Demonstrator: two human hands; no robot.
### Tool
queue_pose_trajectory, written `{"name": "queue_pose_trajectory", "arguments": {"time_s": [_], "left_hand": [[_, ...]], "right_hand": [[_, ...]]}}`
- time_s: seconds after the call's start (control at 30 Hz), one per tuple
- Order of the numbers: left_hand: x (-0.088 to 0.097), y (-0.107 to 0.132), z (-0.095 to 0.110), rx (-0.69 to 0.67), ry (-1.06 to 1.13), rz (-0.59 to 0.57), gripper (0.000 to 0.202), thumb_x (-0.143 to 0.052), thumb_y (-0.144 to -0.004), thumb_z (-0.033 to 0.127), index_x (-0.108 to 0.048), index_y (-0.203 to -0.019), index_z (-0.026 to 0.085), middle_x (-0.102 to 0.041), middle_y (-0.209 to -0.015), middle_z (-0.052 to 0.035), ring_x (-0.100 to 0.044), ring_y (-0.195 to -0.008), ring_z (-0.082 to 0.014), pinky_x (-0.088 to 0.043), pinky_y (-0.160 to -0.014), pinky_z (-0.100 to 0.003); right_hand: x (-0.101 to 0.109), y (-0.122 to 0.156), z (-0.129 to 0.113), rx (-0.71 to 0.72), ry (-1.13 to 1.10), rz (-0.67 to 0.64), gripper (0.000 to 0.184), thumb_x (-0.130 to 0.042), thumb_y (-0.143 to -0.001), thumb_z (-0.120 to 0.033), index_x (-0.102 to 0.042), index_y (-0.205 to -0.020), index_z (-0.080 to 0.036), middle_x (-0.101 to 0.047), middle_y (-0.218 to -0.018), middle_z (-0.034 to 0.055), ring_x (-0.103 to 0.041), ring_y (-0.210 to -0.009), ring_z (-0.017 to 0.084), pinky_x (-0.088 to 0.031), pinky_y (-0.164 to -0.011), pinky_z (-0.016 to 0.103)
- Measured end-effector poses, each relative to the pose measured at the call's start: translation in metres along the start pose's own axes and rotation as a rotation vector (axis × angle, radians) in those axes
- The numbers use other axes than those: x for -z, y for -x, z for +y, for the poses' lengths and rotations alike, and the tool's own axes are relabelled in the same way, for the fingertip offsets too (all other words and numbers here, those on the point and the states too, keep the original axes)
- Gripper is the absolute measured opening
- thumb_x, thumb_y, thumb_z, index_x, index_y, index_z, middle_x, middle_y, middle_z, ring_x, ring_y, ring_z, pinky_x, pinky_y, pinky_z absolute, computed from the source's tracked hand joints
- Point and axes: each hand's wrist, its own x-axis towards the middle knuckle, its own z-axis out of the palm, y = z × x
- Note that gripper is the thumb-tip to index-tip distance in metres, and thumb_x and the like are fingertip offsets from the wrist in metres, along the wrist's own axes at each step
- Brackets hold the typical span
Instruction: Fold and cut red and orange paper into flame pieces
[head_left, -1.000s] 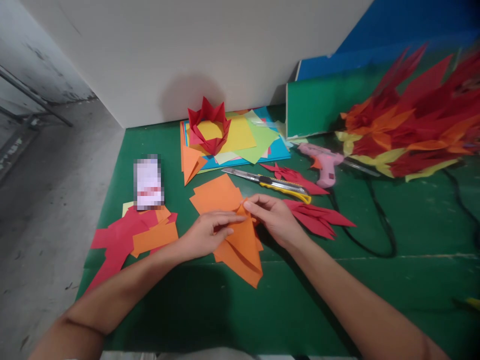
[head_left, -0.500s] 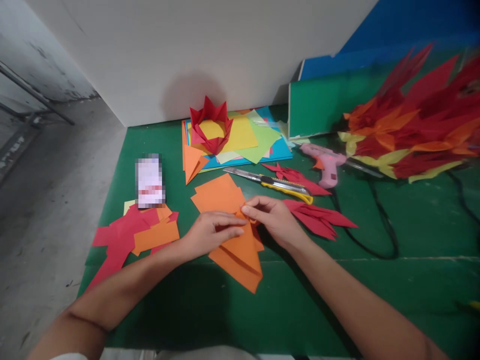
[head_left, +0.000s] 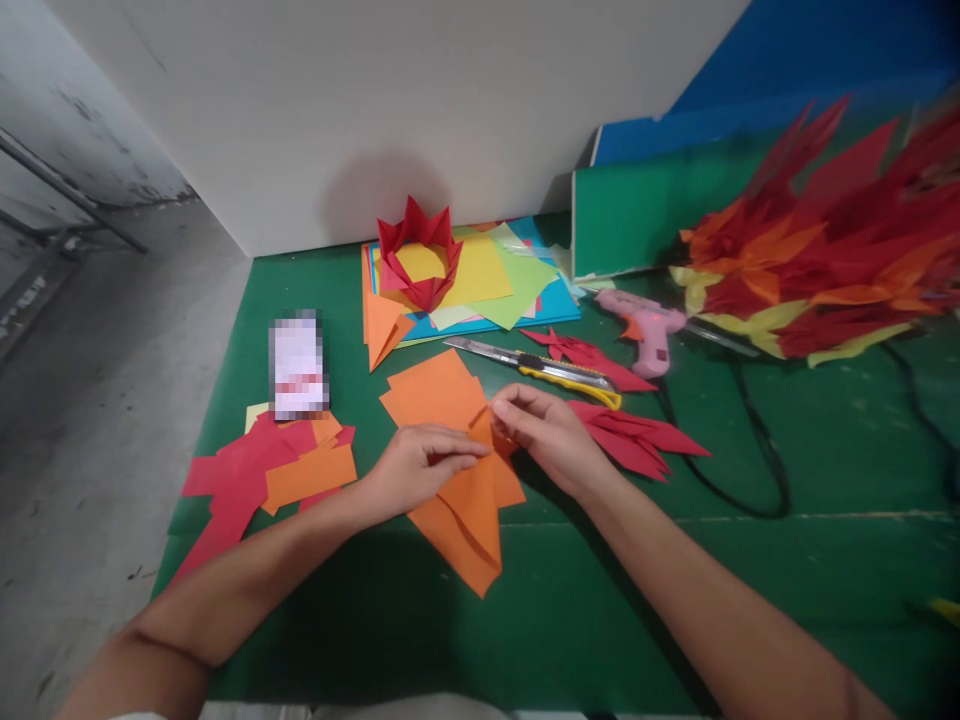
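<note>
A partly folded orange paper (head_left: 466,530) lies slanted on the green table, its lower tip pointing toward me. My left hand (head_left: 424,462) grips its left side, thumb on top and fingers reaching over it. Thumb and index finger of my right hand (head_left: 541,432) pinch the upper right edge of the same paper. Beneath and behind it are flat orange sheets (head_left: 435,388). A utility knife (head_left: 555,370) with a yellow handle lies just beyond my right hand. Folded red paper petals (head_left: 637,435) rest to the right of that hand.
A blurred phone-like object (head_left: 298,365) and red and orange scraps (head_left: 247,465) are on the left. Farther back stand a red paper ring (head_left: 442,285), a coloured paper stack (head_left: 491,270) and an orange folded piece (head_left: 386,325). A pink glue gun (head_left: 649,325) and flame-like paper (head_left: 817,260) occupy the right.
The folded paper has turned slightly, its lower tip swinging left. My right hand still pinches its upper edge, and the left hand has barely moved. The whole view has shifted a little.
</note>
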Motion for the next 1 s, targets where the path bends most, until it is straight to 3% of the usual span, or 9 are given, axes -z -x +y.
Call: {"name": "queue_pose_trajectory", "arguments": {"time_s": [0.23, 0.4, 0.63, 0.87, 1.0], "left_hand": [[0.0033, -0.0011, 0.0028, 0.08, 0.067, 0.018, 0.023, -0.062, -0.083, 0.018, -0.072, -0.103, 0.019, -0.073, -0.1, -0.0055, -0.068, -0.088, -0.0176, -0.053, -0.078, -0.027], [0.0004, 0.0001, -0.0002, 0.063, 0.136, 0.025, 0.02, -0.063, -0.082, 0.019, -0.073, -0.1, 0.019, -0.073, -0.103, -0.0058, -0.068, -0.093, -0.0189, -0.053, -0.084, -0.028], [-0.0005, 0.0004, -0.0006, 0.031, 0.081, -0.047, 0.022, -0.058, -0.085, 0.017, -0.072, -0.101, 0.018, -0.073, -0.098, -0.0059, -0.068, -0.088, -0.0168, -0.052, -0.081, -0.026], [0.0012, 0.0004, -0.0014, 0.0, 0.071, -0.087, 0.025, -0.055, -0.086, 0.018, -0.07, -0.106, 0.018, -0.072, -0.102, -0.0069, -0.067, -0.092, -0.0173, -0.051, -0.083, -0.028], [0.0055, -0.0014, 0.0009, 0.061, 0.103, -0.019, 0.028, -0.056, -0.086, 0.02, -0.068, -0.11, 0.02, -0.071, -0.109, -0.0061, -0.065, -0.1, -0.0198, -0.051, -0.089, -0.031]], "right_hand": [[-0.0022, 0.0025, -0.0018, 0.01, 0.158, -0.051, 0.031, -0.067, -0.076, -0.05, -0.062, -0.075, -0.02, -0.056, -0.066, -0.002, -0.046, -0.059, 0.01, -0.036, -0.056, 0.024], [-0.0014, 0.0026, -0.0022, 0.028, 0.216, -0.114, 0.029, -0.069, -0.074, -0.047, -0.063, -0.07, -0.019, -0.057, -0.072, 0.0002, -0.048, -0.066, 0.013, -0.038, -0.061, 0.025], [-0.0013, 0.0033, -0.0013, 0.016, 0.207, -0.168, 0.032, -0.069, -0.073, -0.046, -0.057, -0.063, -0.018, -0.053, -0.064, -0.0016, -0.045, -0.062, 0.011, -0.037, -0.059, 0.025], [-0.003, 0.0025, -0.0018, 0.022, 0.197, -0.152, 0.033, -0.07, -0.074, -0.045, -0.055, -0.062, -0.018, -0.051, -0.063, -0.0025, -0.044, -0.061, 0.01, -0.036, -0.06, 0.025], [-0.0038, 0.0037, -0.0027, 0.05, 0.209, -0.074, 0.033, -0.06, -0.081, -0.052, -0.059, -0.076, -0.019, -0.051, -0.066, -0.0025, -0.044, -0.061, 0.01, -0.035, -0.057, 0.025]]}}
